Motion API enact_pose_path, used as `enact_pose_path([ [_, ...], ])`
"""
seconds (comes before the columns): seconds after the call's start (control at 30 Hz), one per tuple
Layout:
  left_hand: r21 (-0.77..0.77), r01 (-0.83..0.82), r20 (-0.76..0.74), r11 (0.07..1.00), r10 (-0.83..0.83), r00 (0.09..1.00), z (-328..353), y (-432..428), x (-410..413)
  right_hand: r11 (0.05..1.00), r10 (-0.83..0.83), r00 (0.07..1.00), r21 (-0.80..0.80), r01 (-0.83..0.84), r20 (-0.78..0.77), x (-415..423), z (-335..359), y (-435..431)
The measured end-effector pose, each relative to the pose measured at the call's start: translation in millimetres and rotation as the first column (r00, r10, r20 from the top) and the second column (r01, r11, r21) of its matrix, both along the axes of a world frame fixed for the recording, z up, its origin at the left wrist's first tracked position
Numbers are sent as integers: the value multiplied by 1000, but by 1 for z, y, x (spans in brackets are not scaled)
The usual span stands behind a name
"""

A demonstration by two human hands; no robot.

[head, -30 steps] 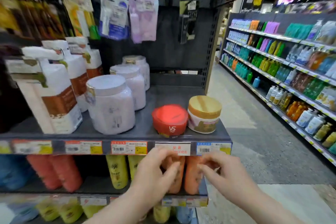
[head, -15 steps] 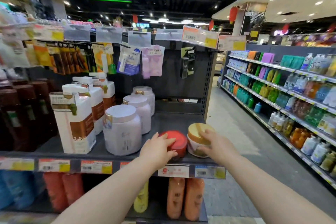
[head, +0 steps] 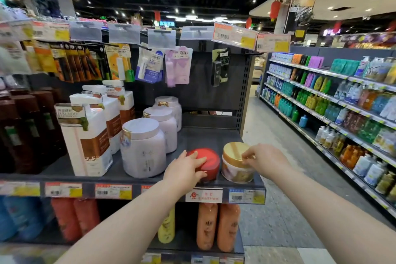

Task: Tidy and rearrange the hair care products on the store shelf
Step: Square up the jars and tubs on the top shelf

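Note:
A low red jar (head: 209,162) and a gold-lidded jar (head: 234,164) stand side by side at the front right of the dark shelf (head: 205,137). My left hand (head: 185,170) grips the red jar from its left side and top. My right hand (head: 265,159) holds the right edge of the gold lid with its fingertips. Left of them stand three pale pink tubs (head: 143,148) in a row going back, and white boxed pump bottles (head: 90,137) further left.
Orange bottles (head: 217,226) and a yellow one (head: 166,227) stand on the shelf below. Hanging packets (head: 150,66) and price tags (head: 234,35) overhang the shelf. Dark brown bottles (head: 19,128) fill the far left. An aisle floor (head: 276,150) and stocked shelving (head: 342,109) lie to the right.
Both hands rose from the lower shelf's orange bottles to the two jars on the upper shelf and now grasp them. The view tilted upward.

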State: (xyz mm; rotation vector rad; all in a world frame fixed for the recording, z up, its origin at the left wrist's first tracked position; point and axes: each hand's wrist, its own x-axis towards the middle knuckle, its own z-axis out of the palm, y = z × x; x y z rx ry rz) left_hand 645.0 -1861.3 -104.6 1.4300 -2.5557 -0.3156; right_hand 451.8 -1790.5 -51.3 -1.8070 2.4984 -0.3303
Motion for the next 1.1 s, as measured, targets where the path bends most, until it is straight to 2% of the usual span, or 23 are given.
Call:
enact_pose_path([
  [0.17,-9,8,76,1000,-8,997,5,5,-1,998,-30,999,52,32,-41,2,1,-5],
  [0.23,-58,10,73,998,-6,997,6,9,3,995,-27,998,91,32,-59,7,5,-6],
  [0.3,-97,-3,-14,995,2,1000,9,14,12,996,-1,995,92,10,-101,16,9,-7],
  [0.4,-136,-33,-163,990,10,987,17,20,36,997,73,991,-8,-75,-112,42,16,-10],
  [0.57,-144,-164,-262,976,123,957,24,19,101,946,310,949,-85,-314,-57,108,27,-33],
  [0.67,-158,-279,-358,947,208,910,29,9,150,904,408,913,-128,-408,-29,158,32,-49],
  [0.77,-119,-421,-464,899,324,824,37,0,199,880,453,891,-143,-453,-34,204,37,-63],
  [0.9,-120,-514,-552,850,373,746,37,-7,262,948,237,968,-195,-250,-86,227,41,-81],
  [1.0,-155,-543,-606,825,355,712,32,-18,315,987,101,989,-116,-113,-107,237,45,-86],
  [1.1,-120,-608,-648,784,402,647,29,-34,364,988,97,969,-95,-121,-228,264,52,-86],
])
